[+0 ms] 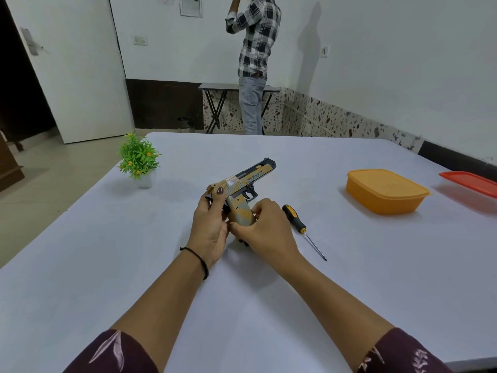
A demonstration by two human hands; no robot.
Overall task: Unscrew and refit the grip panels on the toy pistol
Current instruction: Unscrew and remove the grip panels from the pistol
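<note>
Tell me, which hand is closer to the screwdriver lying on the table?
The right hand. It holds the toy pistol's grip, with the screwdriver lying untouched just to its right. The left hand grips the pistol's rear, on the far side from the tool.

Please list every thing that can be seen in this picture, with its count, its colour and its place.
toy pistol: one, tan and black, held above the table centre
screwdriver: one, black and yellow handle, lying on the table right of the hands
orange container: one, lidded, on the table's right side
red lid: one, at the right edge, partly cut off
potted plant: one, green, white pot, far left on the table
table: one, white
folding table: one, dark, by the wall
standing person: one, checked shirt, behind
left hand: holds the pistol's rear
right hand: on the grip
</note>
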